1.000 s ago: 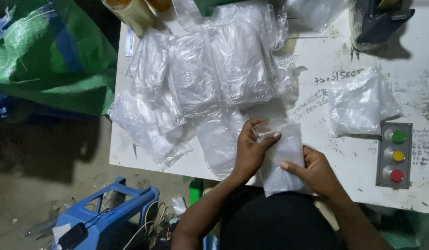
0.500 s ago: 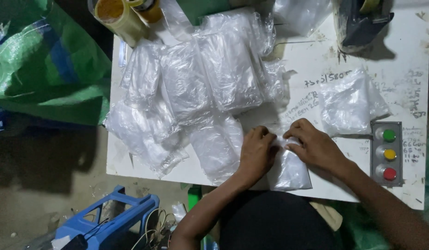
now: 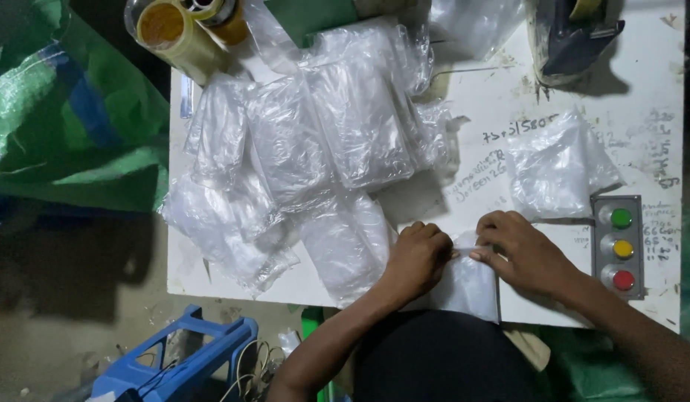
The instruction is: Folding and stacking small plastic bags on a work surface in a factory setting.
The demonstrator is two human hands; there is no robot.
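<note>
Plastic bag (image 3: 464, 286) hasn't budged on the white table (image 3: 508, 134) since a moment ago, left hand (image 3: 419, 257) and right hand (image 3: 527, 253) still pinching its top edge, contents unclear.

A small packing workshop is showing itself here: clear plastic bags (image 3: 307, 149) are piling up on a scuffed white worktable (image 3: 493, 119) scribbled with pen notes. A three-button control box (image 3: 618, 247), tape rolls (image 3: 185, 26) and a green woven sack (image 3: 55, 126) are crowding the station.
</note>
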